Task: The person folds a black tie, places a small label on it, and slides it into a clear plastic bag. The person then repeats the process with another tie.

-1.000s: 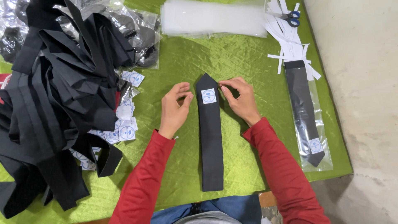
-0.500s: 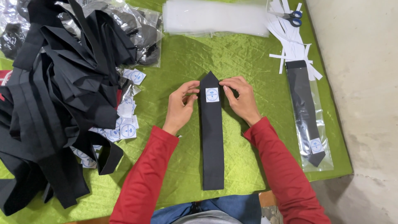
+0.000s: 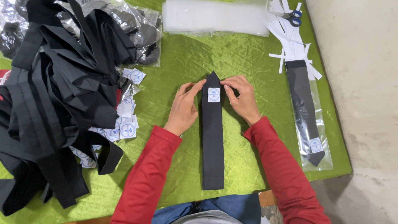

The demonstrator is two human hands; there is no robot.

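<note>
A folded black necktie [image 3: 212,141] lies lengthwise down the middle of the green-draped surface [image 3: 174,62], pointed tip away from the person, and both hands are on its far end. The left hand [image 3: 185,107] sits just beside the tie's left edge, fingers [image 3: 198,87] stretched out flat and touching the cloth near the tip, not clenched around anything. The right hand [image 3: 242,98] mirrors it on the other side, fingers [image 3: 227,85] bent down and pressing onto the tie next to the small round-printed white label [image 3: 214,94] stuck just below the point. Both sleeves are red.

Off to the left, a big heap of loose black ties [image 3: 54,95] spills over the surface, with a scatter of white labels [image 3: 124,124] along its right edge and some clear plastic bags [image 3: 141,29] behind. At the far edge lies a stack of clear sleeves [image 3: 215,16]. On the right, one bagged tie [image 3: 306,112] rests well apart from the hands, white paper strips [image 3: 290,41] and blue-handled scissors [image 3: 293,15] beyond it.
</note>
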